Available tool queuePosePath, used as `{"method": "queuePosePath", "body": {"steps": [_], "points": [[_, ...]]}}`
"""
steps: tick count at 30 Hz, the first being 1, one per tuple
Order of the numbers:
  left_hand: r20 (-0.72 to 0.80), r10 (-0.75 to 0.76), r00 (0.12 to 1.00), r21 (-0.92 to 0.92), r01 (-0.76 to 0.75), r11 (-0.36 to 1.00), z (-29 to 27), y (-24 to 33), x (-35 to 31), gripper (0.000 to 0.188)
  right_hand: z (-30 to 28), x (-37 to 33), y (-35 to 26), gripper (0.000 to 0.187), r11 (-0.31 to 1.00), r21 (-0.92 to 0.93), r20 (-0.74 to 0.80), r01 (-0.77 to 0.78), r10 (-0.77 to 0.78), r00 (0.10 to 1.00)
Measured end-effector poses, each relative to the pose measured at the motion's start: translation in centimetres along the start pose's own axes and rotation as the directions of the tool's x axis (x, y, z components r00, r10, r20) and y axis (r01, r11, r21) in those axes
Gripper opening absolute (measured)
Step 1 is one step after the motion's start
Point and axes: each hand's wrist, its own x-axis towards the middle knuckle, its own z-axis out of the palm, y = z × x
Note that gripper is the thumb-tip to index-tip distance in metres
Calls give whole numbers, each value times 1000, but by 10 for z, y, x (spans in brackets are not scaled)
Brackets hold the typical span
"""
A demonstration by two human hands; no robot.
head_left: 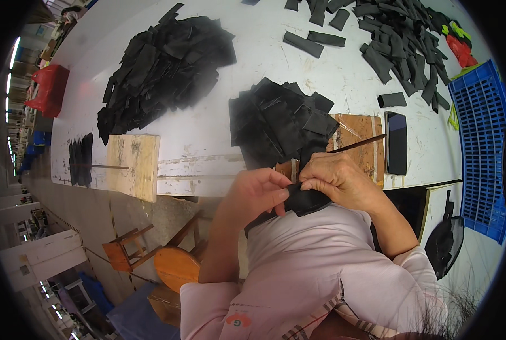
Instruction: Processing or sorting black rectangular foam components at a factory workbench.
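Close in front of my body, a black fabric piece point(308, 202) is held between both hands at the table's near edge. My left hand point(260, 191) has its fingers bent round the left side of the fabric, with the thumb near its top. On the right side, my right hand point(338, 174) pinches the upper edge between thumb and curled fingers. Just beyond the hands lies a heap of flat black fabric pieces point(281, 122). It partly covers a brown wooden board point(356, 126), over which a thin dark rod point(359, 143) sticks out.
A large black fabric pile point(168, 62) lies far left; folded black strips point(400, 54) spread far right. Right of the board are a dark phone-like slab point(396, 141) and a blue crate point(482, 147). A pale board point(133, 164) overhangs the left edge, near a wooden stool point(176, 266).
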Motion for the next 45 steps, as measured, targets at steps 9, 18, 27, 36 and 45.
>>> {"method": "queuePosePath", "body": {"steps": [9, 18, 27, 36, 45], "points": [[-142, 86, 986, 162, -62, 985, 9, -11, 1, 13, 5, 3, 2, 14, 997, -3, -1, 79, -79, 997], [-503, 520, 690, 414, -337, 846, 50, -13, -1, 9, 25, -10, -13, 22, 978, -196, -439, 70, -151, 886], [-568, 611, 551, 521, -334, 785, 69, -10, 14, 11, 28, -13, -3, 12, 948, -319, -551, -13, -175, 816], [-106, 151, 983, -479, -184, 858, 54, -2, 8, 30, 9, -35, -8, 5, 134, 965, 144, -224, 443, 885], [-490, 484, 725, 212, -440, 873, 84, -15, 27, 17, 16, -42, 8, 14, 469, 877, -58, -107, 323, 945]]}}
